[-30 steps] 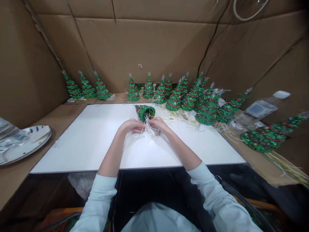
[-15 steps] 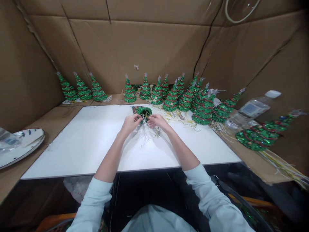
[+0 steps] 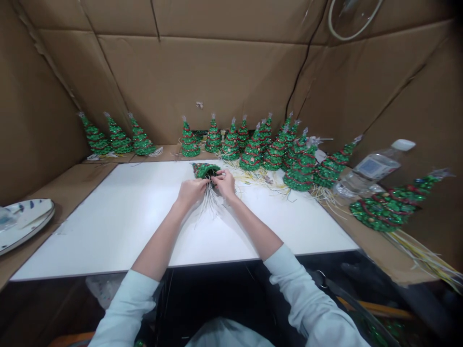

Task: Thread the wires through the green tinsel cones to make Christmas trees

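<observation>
A small green beaded Christmas tree (image 3: 199,168) lies on its side on the white board, its hollow base turned toward me. A bundle of thin white wires (image 3: 209,205) trails out of that opening onto the board. My left hand (image 3: 191,191) is closed at the left of the opening, fingertips pinched on the wires. From the right, my right hand (image 3: 224,184) is also closed, its thumb and fingers gripping wires at the rim. The fingertips of both hands almost meet there. Which single strands each hand holds is too small to make out.
Several finished-looking trees (image 3: 253,156) stand along the back of the white board (image 3: 108,226), with loose wire ends around them. A water bottle (image 3: 376,166) leans at the right beside another tree (image 3: 394,205). A plate (image 3: 43,221) sits at the left edge. Cardboard walls (image 3: 231,72) enclose the table.
My right hand has moved left, closer to my left hand, and the wires are now bunched between them. The camera view has shifted slightly.
</observation>
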`<state>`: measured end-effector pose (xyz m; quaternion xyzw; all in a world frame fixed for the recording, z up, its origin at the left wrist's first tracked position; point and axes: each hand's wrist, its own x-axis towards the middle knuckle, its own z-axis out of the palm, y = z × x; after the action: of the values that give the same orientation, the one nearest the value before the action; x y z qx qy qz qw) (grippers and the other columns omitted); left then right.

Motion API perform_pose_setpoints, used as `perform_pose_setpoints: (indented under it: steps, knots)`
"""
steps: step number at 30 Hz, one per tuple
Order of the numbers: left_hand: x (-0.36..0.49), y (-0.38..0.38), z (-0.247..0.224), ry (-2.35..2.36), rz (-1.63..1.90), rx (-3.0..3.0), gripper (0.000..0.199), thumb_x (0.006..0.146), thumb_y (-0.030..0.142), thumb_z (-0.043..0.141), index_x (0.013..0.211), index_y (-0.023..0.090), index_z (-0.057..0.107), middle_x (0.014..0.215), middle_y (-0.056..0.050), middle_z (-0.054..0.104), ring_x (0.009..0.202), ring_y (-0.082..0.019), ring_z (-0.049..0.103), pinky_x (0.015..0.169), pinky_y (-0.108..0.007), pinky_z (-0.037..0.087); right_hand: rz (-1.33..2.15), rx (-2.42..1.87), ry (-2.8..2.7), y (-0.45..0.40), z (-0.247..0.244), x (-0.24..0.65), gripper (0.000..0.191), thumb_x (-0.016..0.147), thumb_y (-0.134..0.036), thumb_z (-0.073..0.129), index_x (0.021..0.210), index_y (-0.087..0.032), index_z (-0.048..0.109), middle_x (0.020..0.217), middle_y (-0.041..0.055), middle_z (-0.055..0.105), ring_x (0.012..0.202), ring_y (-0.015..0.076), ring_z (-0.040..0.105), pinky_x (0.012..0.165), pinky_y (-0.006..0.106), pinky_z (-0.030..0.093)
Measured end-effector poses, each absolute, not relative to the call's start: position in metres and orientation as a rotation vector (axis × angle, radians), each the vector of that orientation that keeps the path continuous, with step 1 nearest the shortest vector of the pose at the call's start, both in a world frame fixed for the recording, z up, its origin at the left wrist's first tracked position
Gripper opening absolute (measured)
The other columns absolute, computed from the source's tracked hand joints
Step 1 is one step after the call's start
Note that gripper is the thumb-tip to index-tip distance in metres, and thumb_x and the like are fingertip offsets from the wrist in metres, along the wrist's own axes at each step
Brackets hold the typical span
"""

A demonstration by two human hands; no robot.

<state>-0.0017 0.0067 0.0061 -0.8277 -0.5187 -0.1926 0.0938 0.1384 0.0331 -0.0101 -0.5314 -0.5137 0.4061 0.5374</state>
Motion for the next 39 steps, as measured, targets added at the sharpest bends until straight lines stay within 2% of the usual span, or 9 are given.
perform_pose_setpoints:
  steps: [4, 9, 15, 18, 21, 24, 28, 34, 39]
  knots:
    - [-0.004, 0.008, 0.007, -1.467, -0.532, -2.464, 0.03, 0.086, 0.026, 0.039, 0.1, 0.024, 0.066, 0.084, -0.005, 0.069, 0.07, -0.017, 0.062, 0.056, -0.024, 0.037, 1.182, -1.141, -1.109, 0.027, 0.005, 0.144, 0.015, 0.066, -0.016, 0.057, 0.081, -0.018, 0.057, 0.059, -0.0047, 0.058, 0.05, 0.0079, 0.054, 0.046, 0.018, 0.044]
    - [-0.005, 0.011, 0.006, -1.413, -0.558, -2.526, 0.03, 0.086, 0.029, 0.039, 0.098, 0.026, 0.066, 0.078, -0.006, 0.065, 0.066, -0.015, 0.058, 0.054, -0.023, 0.034, 1.501, -0.974, -1.113, 0.019, 0.019, 0.162, 0.014, 0.064, -0.013, 0.061, 0.078, -0.014, 0.065, 0.07, 0.0015, 0.065, 0.059, 0.0075, 0.058, 0.054, 0.019, 0.049]
    - [0.0, 0.005, 0.01, -1.51, -0.751, -2.585, 0.029, 0.085, 0.035, 0.043, 0.096, 0.026, 0.069, 0.074, -0.007, 0.063, 0.067, -0.014, 0.056, 0.058, -0.022, 0.035, 1.388, -0.927, -1.138, 0.018, 0.022, 0.167, 0.02, 0.059, -0.024, 0.071, 0.076, -0.015, 0.068, 0.07, 0.0019, 0.067, 0.062, 0.0087, 0.061, 0.054, 0.018, 0.049]
    - [0.004, -0.001, 0.015, -1.553, -1.176, -2.589, 0.028, 0.081, 0.039, 0.05, 0.089, 0.024, 0.071, 0.077, -0.006, 0.063, 0.07, -0.013, 0.056, 0.065, -0.023, 0.039, 1.228, -0.943, -1.104, 0.018, 0.024, 0.164, 0.024, 0.065, -0.034, 0.066, 0.076, -0.013, 0.068, 0.073, 0.0031, 0.066, 0.057, 0.0075, 0.057, 0.048, 0.018, 0.047]
    - [0.009, -0.004, 0.023, -1.56, -1.838, -2.41, 0.025, 0.075, 0.041, 0.058, 0.079, 0.022, 0.072, 0.084, -0.006, 0.063, 0.075, -0.014, 0.057, 0.065, -0.024, 0.043, 1.051, -0.882, -1.072, 0.017, 0.027, 0.163, 0.026, 0.066, -0.036, 0.065, 0.078, -0.014, 0.069, 0.079, 0.0028, 0.065, 0.058, 0.0068, 0.054, 0.047, 0.018, 0.047]
    - [0.011, -0.005, 0.034, -1.525, -2.486, -2.143, 0.025, 0.067, 0.042, 0.065, 0.073, 0.019, 0.071, 0.088, -0.006, 0.065, 0.076, -0.015, 0.059, 0.058, -0.024, 0.045, 1.007, -0.789, -1.034, 0.015, 0.032, 0.162, 0.026, 0.067, -0.035, 0.064, 0.081, -0.014, 0.068, 0.086, 0.0038, 0.066, 0.064, 0.0083, 0.058, 0.053, 0.02, 0.051]
    - [0.011, -0.003, 0.043, -1.483, -2.99, -1.968, 0.028, 0.057, 0.04, 0.073, 0.068, 0.015, 0.069, 0.077, -0.005, 0.066, 0.07, -0.013, 0.061, 0.065, -0.026, 0.05, 1.018, -0.798, -1.069, 0.009, 0.04, 0.158, 0.025, 0.071, -0.036, 0.062, 0.084, -0.014, 0.065, 0.086, 0.0048, 0.066, 0.07, 0.01, 0.061, 0.069, 0.024, 0.054]
    - [0.012, -0.005, 0.037, -1.85, -2.894, -2.26, 0.039, 0.061, 0.047, 0.069, 0.077, 0.012, 0.069, 0.062, -0.004, 0.063, 0.056, -0.011, 0.058, 0.053, -0.024, 0.049, 1.021, -0.786, -1.192, 0.002, 0.043, 0.154, 0.023, 0.069, -0.036, 0.065, 0.082, -0.018, 0.058, 0.078, 0.0013, 0.065, 0.073, 0.0114, 0.063, 0.073, 0.025, 0.053]
    - [0.015, -0.004, 0.028, -1.986, -2.886, -2.173, 0.042, 0.052, 0.038, 0.076, 0.085, 0.012, 0.07, 0.077, -0.006, 0.068, 0.06, -0.011, 0.059, 0.058, -0.024, 0.049, 0.925, -0.896, -1.413, -0.001, 0.03, 0.149, 0.015, 0.074, -0.033, 0.059, 0.078, -0.019, 0.062, 0.073, 0.0, 0.065, 0.068, 0.0118, 0.061, 0.066, 0.023, 0.049]
